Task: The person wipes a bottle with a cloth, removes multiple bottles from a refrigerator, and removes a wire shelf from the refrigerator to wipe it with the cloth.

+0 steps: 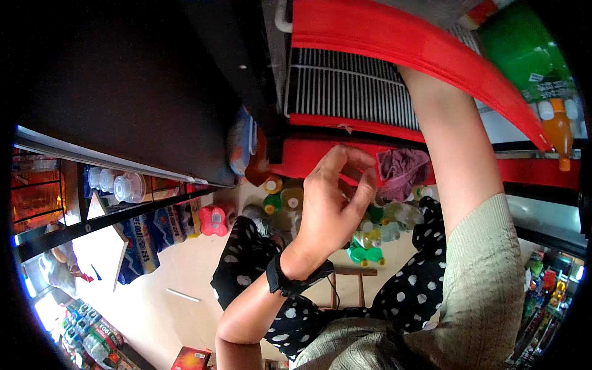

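Note:
My left hand (pixel 340 199), with a black band at the wrist, hangs in front of a red-edged cooler, its fingers curled and nothing seen between them. Just right of it a crumpled purple cloth (pixel 402 171) lies against the red lower edge (pixel 305 155). My right forearm reaches over a wire shelf (pixel 351 78) and passes behind a curved red strip (pixel 393 27); the hand itself is hidden. An orange drink bottle (pixel 557 132) is at the far right, beside a green pack (pixel 527 55).
Several bottles, among them green ones (pixel 365 254), stand on the floor below the cooler. A dark door or panel (pixel 138 92) fills the upper left. Shelves with plastic cups (pixel 129 187), blue packs (pixel 141 245) and a pink bottle pack (pixel 213 221) are at left. A wooden stool (pixel 360 273) is below.

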Tool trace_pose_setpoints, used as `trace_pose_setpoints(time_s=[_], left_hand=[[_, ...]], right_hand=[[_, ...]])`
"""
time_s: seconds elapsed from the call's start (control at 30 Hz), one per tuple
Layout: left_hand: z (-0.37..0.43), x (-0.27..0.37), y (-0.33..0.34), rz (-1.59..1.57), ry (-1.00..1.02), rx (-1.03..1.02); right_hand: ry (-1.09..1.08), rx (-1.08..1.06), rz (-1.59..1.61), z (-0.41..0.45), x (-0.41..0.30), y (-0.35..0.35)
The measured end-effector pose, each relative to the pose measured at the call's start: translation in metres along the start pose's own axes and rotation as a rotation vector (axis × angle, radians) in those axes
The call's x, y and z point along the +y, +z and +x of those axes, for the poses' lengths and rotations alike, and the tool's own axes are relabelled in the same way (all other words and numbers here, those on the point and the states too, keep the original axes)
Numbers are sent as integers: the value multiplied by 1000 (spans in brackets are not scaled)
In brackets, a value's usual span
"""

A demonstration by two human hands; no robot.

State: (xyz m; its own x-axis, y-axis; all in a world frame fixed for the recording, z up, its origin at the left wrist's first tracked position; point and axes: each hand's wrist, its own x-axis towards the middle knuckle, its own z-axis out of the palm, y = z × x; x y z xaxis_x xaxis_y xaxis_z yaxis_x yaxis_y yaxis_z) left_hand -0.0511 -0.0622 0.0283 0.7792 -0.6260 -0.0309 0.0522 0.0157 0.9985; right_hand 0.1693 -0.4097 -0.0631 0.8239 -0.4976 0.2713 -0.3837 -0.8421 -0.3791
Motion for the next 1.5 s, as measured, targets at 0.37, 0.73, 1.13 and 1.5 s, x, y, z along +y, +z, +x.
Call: trace_pose_setpoints(time_s=[0.37,0.73,1.13,1.5], left_hand=[[2,-14,14,95,130,-26],[16,-14,8,583,542,314],[-43,-14,76,656,560,-249],[-53,-57,113,715,503,-257]], right_hand=[[-202,232,140,-59,5,-33],[-121,305,945,-221,-35,-134],[-18,-5,749,-396,0,-217],[-24,66,652,-421,30,-221]])
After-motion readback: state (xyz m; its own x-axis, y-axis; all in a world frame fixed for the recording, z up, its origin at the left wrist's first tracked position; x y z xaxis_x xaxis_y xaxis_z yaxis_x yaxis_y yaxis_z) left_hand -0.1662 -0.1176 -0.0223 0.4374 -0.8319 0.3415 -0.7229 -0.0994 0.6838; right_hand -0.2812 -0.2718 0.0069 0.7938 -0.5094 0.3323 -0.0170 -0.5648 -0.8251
